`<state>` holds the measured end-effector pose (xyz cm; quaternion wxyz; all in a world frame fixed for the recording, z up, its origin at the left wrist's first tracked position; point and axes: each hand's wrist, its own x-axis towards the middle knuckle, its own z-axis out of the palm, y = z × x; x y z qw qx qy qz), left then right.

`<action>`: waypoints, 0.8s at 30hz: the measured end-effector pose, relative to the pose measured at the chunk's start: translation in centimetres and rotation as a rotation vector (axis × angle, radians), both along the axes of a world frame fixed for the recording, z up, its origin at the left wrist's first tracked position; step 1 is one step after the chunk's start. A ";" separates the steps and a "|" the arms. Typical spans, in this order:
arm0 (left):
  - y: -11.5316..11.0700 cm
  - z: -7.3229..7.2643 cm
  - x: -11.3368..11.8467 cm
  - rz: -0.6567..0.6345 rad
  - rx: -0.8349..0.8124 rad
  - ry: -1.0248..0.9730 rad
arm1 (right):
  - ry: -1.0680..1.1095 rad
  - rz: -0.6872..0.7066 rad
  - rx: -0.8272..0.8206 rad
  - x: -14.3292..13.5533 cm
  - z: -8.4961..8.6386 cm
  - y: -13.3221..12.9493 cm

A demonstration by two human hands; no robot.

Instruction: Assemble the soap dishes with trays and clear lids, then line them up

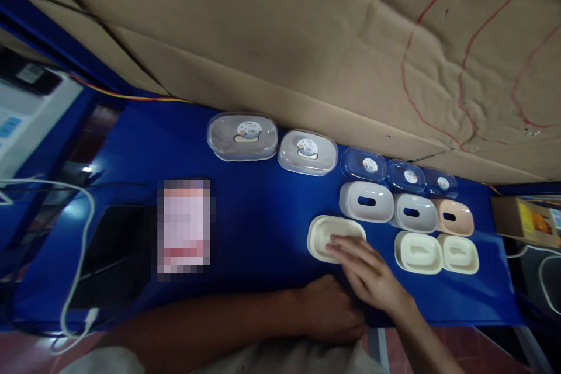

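A cream oval dish [319,239] lies on the blue table [263,228]. My right hand [363,269] reaches over its right side, fingers stretched out and their tips at the dish's inside. Below the dish, at the table's front edge, my left hand [333,310] is curled downward; its fingers are hidden, so whether it holds anything cannot be seen. Right of my right hand sit two cream dishes [423,254]. Behind them stand two greyish dishes [372,201] and a peach dish [462,216], each with a slot in its bottom.
Two lidded grey boxes [243,137] and several clear lids [363,165] line the back edge by brown paper [263,29]. A pixelated item [184,228], a black device [109,251] and a white cable [81,257] lie left. At far right is a cardboard box [508,219].
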<state>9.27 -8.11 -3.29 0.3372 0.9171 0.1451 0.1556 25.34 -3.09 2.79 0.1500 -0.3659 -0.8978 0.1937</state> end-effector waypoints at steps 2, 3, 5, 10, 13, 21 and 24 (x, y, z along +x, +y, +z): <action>-0.1 -0.2 0.0 0.008 -0.016 0.017 | -0.039 -0.109 0.112 1.1 0.5 2.2; -0.2 -0.3 0.0 0.006 -0.024 0.016 | -0.082 -0.181 0.156 1.9 0.7 3.4; -0.3 -0.3 0.0 0.003 -0.032 0.007 | -0.177 -0.300 0.174 3.5 1.0 5.4; -0.4 -0.1 -0.2 0.028 -0.022 0.000 | -0.217 -0.356 -0.010 6.2 0.5 7.2; -0.4 0.0 -0.3 0.039 -0.016 -0.010 | -0.206 -0.318 -0.062 6.7 0.2 6.6; -0.6 -0.4 -0.4 0.030 -0.027 -0.032 | -0.221 -0.327 -0.096 6.4 0.7 6.1; -0.7 -0.7 -0.3 0.036 -0.026 -0.046 | -0.181 -0.355 0.019 5.4 0.1 6.2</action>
